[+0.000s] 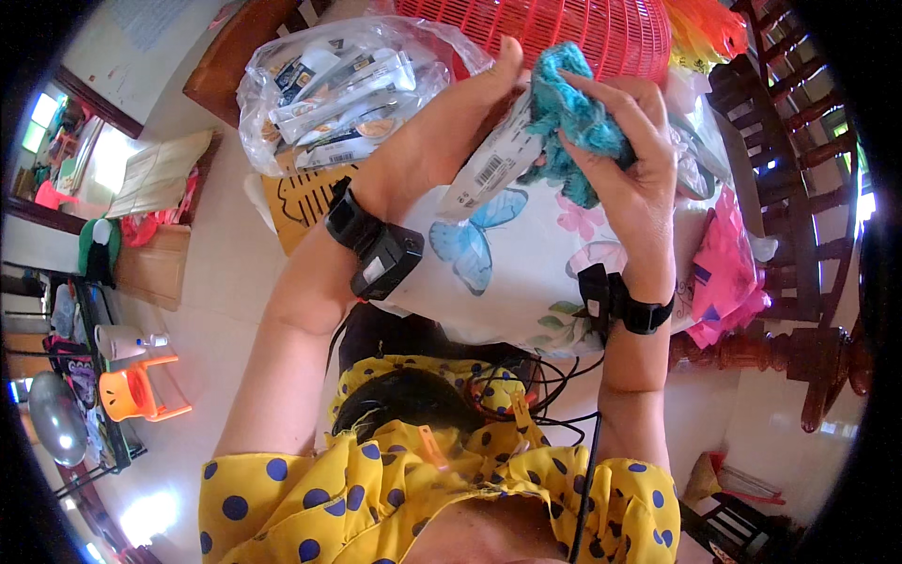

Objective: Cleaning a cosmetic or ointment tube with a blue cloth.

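Observation:
My left hand (461,127), thumb up, holds a white plastic packet (493,166) by its upper end. The packet is slanted and bears a barcode and print; its far side is hidden. My right hand (634,151) grips a crumpled teal fluffy cloth (574,116), which lies against the packet's upper part. Below both hands is a table with a white cover (437,303) printed with butterflies and flowers. Near my left forearm, a clear plastic bag (257,106) contains several similar packets (345,106).
A red plastic basket (564,28) stands at the table's far side. Pink plastic packaging (729,271) lies at the right edge, by a dark wooden railing (796,233). Black cables (557,381) hang near my lap. An orange child's chair (134,391) stands on the floor at left.

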Demonstrator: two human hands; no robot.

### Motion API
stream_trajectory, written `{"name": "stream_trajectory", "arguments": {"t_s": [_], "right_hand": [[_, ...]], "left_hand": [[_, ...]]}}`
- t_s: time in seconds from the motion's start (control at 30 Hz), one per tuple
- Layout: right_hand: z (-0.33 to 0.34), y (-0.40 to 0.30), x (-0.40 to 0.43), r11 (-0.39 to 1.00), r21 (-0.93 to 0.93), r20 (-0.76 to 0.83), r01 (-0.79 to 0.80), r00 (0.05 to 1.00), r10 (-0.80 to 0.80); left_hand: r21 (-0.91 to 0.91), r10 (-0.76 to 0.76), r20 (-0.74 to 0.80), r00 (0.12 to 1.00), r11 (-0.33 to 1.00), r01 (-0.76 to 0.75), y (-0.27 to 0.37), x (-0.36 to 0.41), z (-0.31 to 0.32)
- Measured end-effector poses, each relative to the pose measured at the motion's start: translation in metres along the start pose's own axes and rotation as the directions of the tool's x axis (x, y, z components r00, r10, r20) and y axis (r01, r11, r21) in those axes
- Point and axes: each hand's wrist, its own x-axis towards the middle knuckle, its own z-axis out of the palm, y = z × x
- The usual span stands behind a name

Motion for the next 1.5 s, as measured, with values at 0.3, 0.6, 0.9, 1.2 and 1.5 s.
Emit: {"name": "stream_trajectory", "arguments": {"t_s": [0.3, 0.6, 0.9, 1.2, 1.5], "right_hand": [[0.002, 0.007, -0.003, 0.964, 0.047, -0.065, -0.263, 0.962, 0.266], [0.013, -0.005, -0.004, 0.992, -0.091, 0.175, 0.093, 0.982, -0.076], [0.023, -0.022, -0.014, 0.986, -0.007, 0.448, 0.166, 0.882, -0.145], [0.019, -0.025, -0.012, 0.99, -0.015, 0.457, 0.14, 0.882, -0.118], [0.009, -0.024, -0.007, 0.996, 0.081, 0.267, 0.029, 0.962, -0.05]], "left_hand": [[0.235, 0.028, -0.171, 0.985, 0.972, 0.013, 0.003, -0.011, 0.015], [0.1, 0.184, -0.199, 0.963, 0.981, -0.167, 0.002, -0.002, -0.008], [-0.14, 0.218, -0.417, 0.882, 0.944, -0.3, 0.017, 0.005, -0.028], [-0.13, 0.13, -0.436, 0.891, 0.97, -0.205, 0.019, 0.0, -0.012], [0.114, 0.298, -0.16, 0.941, 0.953, -0.282, 0.014, 0.001, -0.013]]}}
